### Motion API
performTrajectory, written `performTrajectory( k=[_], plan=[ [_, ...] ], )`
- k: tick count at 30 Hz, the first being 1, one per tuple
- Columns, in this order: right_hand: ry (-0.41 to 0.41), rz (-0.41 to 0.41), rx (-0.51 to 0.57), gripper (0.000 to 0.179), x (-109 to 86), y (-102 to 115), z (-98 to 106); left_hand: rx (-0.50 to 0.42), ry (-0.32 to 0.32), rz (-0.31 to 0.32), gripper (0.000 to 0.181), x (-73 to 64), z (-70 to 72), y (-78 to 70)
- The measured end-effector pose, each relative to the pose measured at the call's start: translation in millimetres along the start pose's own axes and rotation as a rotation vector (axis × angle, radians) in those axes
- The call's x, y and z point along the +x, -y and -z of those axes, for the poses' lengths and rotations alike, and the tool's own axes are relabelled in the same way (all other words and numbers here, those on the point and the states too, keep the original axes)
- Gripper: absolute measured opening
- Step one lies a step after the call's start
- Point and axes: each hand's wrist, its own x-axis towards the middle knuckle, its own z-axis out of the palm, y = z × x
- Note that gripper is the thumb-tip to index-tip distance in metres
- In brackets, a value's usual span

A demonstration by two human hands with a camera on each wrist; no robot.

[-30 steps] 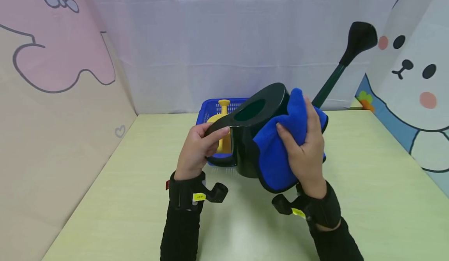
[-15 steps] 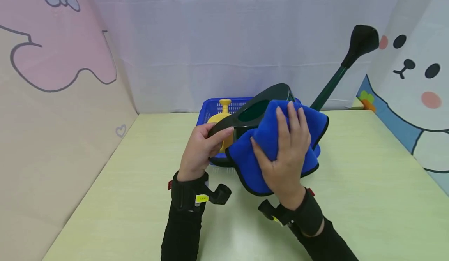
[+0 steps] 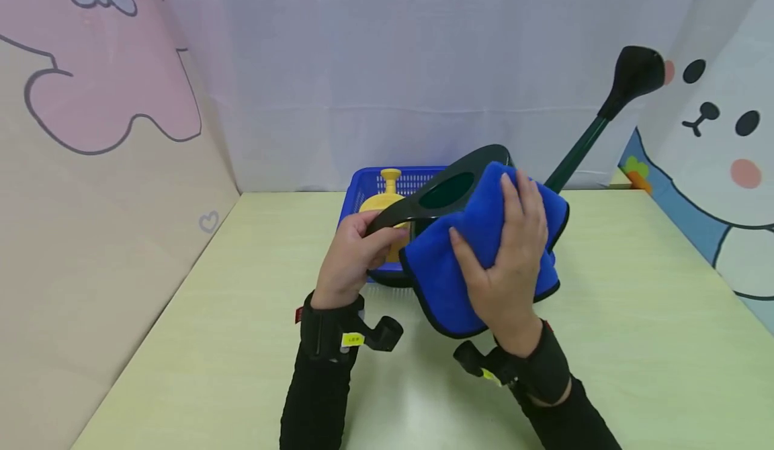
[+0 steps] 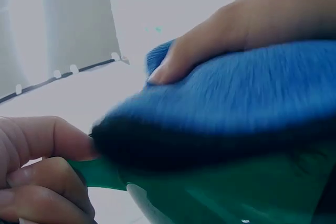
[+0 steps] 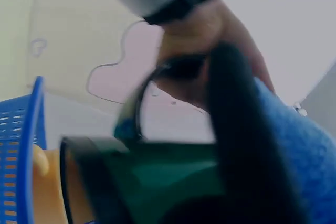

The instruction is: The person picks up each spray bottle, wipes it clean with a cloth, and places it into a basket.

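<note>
A dark green watering can (image 3: 459,181) is held above the table, its long spout with a black rose (image 3: 635,74) slanting up to the right. My left hand (image 3: 351,255) grips the can's handle, thumb on top and fingers curled under. Spread over the can's near side is a blue cloth (image 3: 447,282) with black edging. On that cloth my right hand (image 3: 508,275) presses, fingers extended and thumb apart. The left wrist view shows the thumb on the fuzzy cloth (image 4: 252,87) above the green can (image 4: 220,192). The cloth hides much of the can's body.
Behind the can stands a blue plastic basket (image 3: 363,181) with a yellow, knob-topped object (image 3: 391,181) in it. The pale green tabletop (image 3: 242,342) extends on both sides. A white curtain (image 3: 411,67) hangs behind, with cartoon-printed panels at the sides.
My right hand and the cloth have moved left across the can from its right side, then slightly back right. The left hand keeps hold of the handle, shifting slightly right with the can.
</note>
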Motion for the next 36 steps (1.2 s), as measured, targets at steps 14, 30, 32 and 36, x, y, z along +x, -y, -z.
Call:
performTrajectory(
  k=[14, 30, 32, 36],
  plan=[
    [0.073, -0.327, 0.241, 0.061, 19.3, -10, 18, -0.005, -0.008, 0.031, 0.008, -0.3, 11.4, -10.7],
    [-0.032, 0.112, -0.12, 0.064, -14.8, 13, -23, -0.068, -0.078, -0.014, 0.005, -3.3, 10.9, -12.2],
    [-0.027, 0.166, -0.175, 0.062, -21.9, 18, -29, -0.081, -0.082, -0.025, 0.005, -3.4, 10.1, -12.2],
    [-0.012, 0.26, -0.281, 0.058, -32.5, 24, -36, -0.108, -0.085, -0.032, 0.008, -2.8, 8.0, -11.4]
  ],
)
